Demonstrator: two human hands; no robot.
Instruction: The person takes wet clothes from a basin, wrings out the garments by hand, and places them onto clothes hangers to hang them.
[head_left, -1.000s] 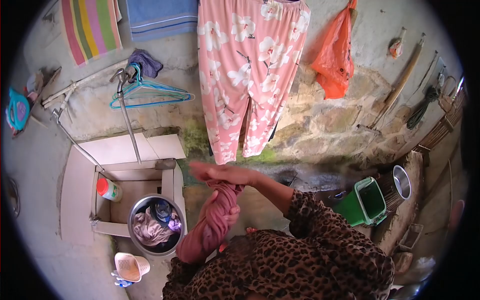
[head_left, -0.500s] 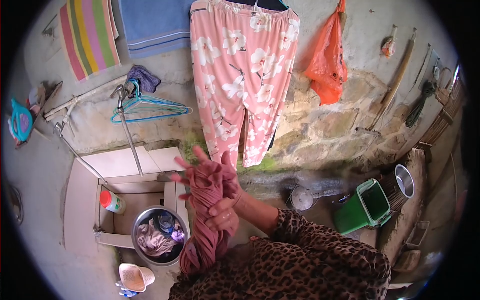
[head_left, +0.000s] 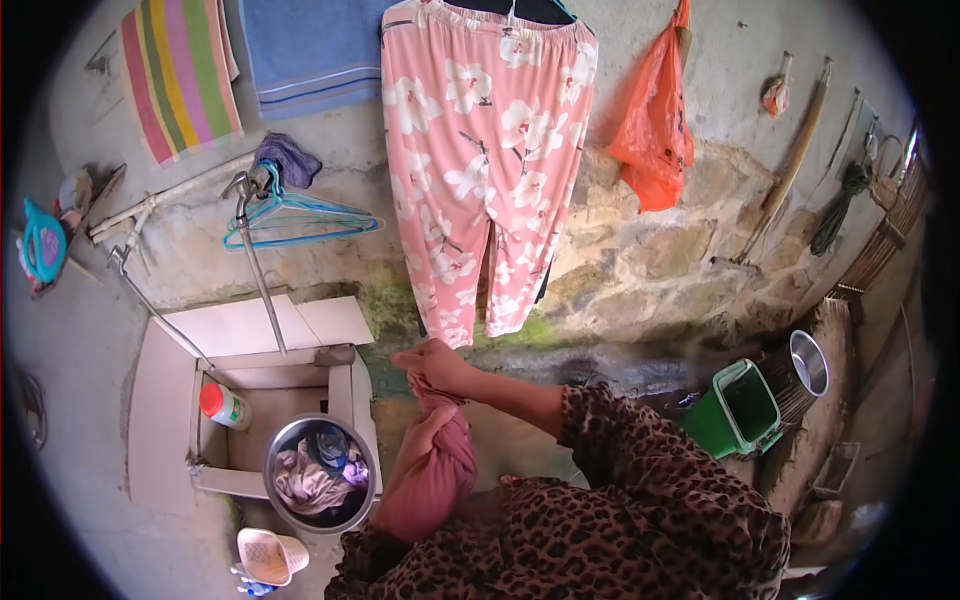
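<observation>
A mauve garment (head_left: pixel 445 465) hangs in front of me, bunched narrow at its top and wider below. My right hand (head_left: pixel 437 368) is closed on its upper end, in front of the hanging floral trousers' hem. My left hand (head_left: pixel 424 432) is lower, against the garment; cloth and blur hide its fingers, so I cannot tell how they are set. To the left, a metal basin (head_left: pixel 274 487) holds crumpled clothes (head_left: pixel 305 480), pale and dark.
Pink floral trousers (head_left: pixel 480 130) hang on the wall ahead. Left are a tiled sink (head_left: pixel 240 480), a red-lidded jar (head_left: pixel 226 406), a tap (head_left: pixel 243 190) with blue hangers (head_left: pixel 300 240), and a basket (head_left: pixel 290 556). A green bin (head_left: pixel 705 420) stands right.
My right hand has moved up from the middle of the garment to its top end. The spread left-hand fingers that stuck out above the cloth no longer show. The garment has been drawn out thinner there.
</observation>
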